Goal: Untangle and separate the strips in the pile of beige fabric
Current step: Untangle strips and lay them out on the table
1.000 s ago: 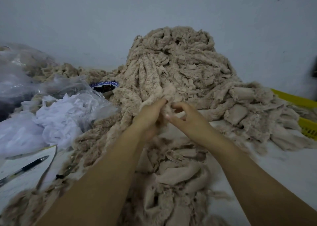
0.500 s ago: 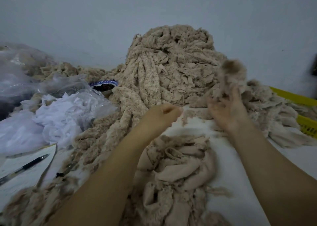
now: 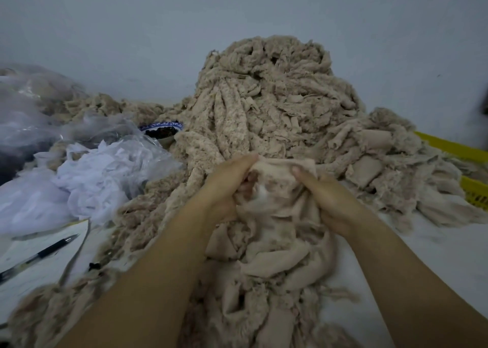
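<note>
- Gripping a bunched beige strip (image 3: 277, 172) with both hands: my left hand (image 3: 224, 186) curls its fingers over the strip's top edge, and my right hand (image 3: 327, 199) pinches it from the right, thumb on top.
- The strip hangs down into a loose heap of strips (image 3: 266, 268) lying between my forearms on the white table (image 3: 427, 258).
- The big pile of beige fabric (image 3: 269, 96) rises just beyond my hands, against the wall.
- To the left lie white cloth (image 3: 100, 178), a clear plastic bag (image 3: 31, 110) and a blue-rimmed bowl (image 3: 162, 131); nearer me, a pen (image 3: 42, 254) rests on paper (image 3: 31, 273).
- A yellow basket (image 3: 472, 189) sits at the right, partly under fabric.
</note>
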`<action>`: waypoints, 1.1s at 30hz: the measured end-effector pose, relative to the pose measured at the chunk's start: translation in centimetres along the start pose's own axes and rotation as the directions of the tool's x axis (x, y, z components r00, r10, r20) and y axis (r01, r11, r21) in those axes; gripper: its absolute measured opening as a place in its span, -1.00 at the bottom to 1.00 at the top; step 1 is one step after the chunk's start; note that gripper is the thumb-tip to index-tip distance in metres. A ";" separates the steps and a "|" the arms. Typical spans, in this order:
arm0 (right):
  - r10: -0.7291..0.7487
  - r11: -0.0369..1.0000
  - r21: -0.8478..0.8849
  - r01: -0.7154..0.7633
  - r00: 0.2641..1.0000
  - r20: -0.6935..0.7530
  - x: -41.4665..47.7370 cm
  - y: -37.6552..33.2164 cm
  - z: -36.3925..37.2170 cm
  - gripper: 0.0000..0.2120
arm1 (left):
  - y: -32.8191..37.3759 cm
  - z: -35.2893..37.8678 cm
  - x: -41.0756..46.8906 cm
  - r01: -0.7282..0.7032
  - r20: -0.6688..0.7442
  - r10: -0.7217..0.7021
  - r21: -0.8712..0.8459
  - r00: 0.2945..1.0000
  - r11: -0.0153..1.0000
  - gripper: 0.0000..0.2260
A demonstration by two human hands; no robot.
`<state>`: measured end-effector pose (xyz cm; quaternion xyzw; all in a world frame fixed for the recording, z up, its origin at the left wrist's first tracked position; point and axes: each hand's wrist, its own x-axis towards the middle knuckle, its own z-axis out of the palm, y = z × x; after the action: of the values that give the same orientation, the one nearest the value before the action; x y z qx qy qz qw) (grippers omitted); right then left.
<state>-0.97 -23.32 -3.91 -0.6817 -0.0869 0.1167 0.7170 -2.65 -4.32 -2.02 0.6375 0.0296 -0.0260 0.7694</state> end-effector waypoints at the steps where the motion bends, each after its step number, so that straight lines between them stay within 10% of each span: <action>1: 0.026 0.990 0.141 -0.027 1.000 0.009 -0.1 -0.6 0.0 -0.64 | 0.5 -0.2 0.0 0.007 0.053 -0.002 -0.098 0.999 0.995 -0.63; 6: 0.065 0.980 0.189 -0.065 0.998 0.006 -0.3 -1.4 -0.2 -0.61 | 1.5 -1.2 -0.2 0.021 0.020 -0.015 -0.333 1.000 0.943 -0.77; 19: -0.018 0.960 0.280 -0.018 0.992 0.127 -1.2 -2.8 -0.7 -0.72 | 0.8 -1.9 0.4 -0.039 -0.041 0.029 -0.270 0.999 0.962 -0.81; 23: 0.100 0.985 -0.140 -0.103 0.995 -0.024 -0.6 -3.1 -0.3 -0.76 | 0.3 -1.3 0.7 -0.029 -0.070 0.040 0.150 0.997 0.988 -0.77; 26: -0.013 0.598 -0.790 -0.133 0.984 -0.176 0.9 -1.8 0.0 -0.75 | -0.4 -1.1 1.3 -0.029 -0.294 0.202 0.500 0.934 0.866 -0.80; 33: -0.024 0.755 -0.641 -0.140 0.971 -0.239 0.3 4.8 4.1 -0.81 | -4.8 5.7 0.5 -0.279 -0.121 0.483 0.686 0.867 0.673 -0.81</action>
<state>-2.05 -19.11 -8.50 -0.9001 -0.0163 0.0207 0.4350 -2.48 -10.78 -5.71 0.8511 -0.0030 0.2228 0.4753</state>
